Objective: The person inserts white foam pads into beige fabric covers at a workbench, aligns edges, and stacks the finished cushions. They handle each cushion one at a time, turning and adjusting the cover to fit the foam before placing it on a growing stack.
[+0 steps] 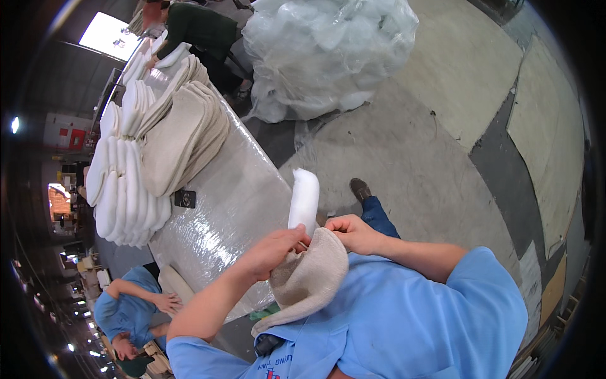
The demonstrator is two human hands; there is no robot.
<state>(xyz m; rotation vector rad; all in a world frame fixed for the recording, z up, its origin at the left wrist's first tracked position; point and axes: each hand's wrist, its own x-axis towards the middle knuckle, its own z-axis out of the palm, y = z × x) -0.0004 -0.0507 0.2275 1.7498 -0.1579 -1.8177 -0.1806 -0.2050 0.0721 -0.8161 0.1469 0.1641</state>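
In front of my chest I hold a beige knitted fabric cover point(314, 268), which hangs in a curved fold toward my shirt. My left hand point(282, 247) grips its upper edge, fingers bent around the fabric. At the right end of the same edge, my right hand point(355, 232) pinches the cloth between thumb and fingers. A white padded insert point(305, 197) stands up out of the cover beside my left fingers. Its lower end is hidden by the cloth and my hand.
A plastic-wrapped table point(208, 234) carries stacked beige covers point(183, 136), stacked white pads point(126, 189) and a small black square item point(185, 199). Co-workers stand at the far end and lower left point(136, 303). A large clear bag of white filling point(328, 57) sits on the floor beyond.
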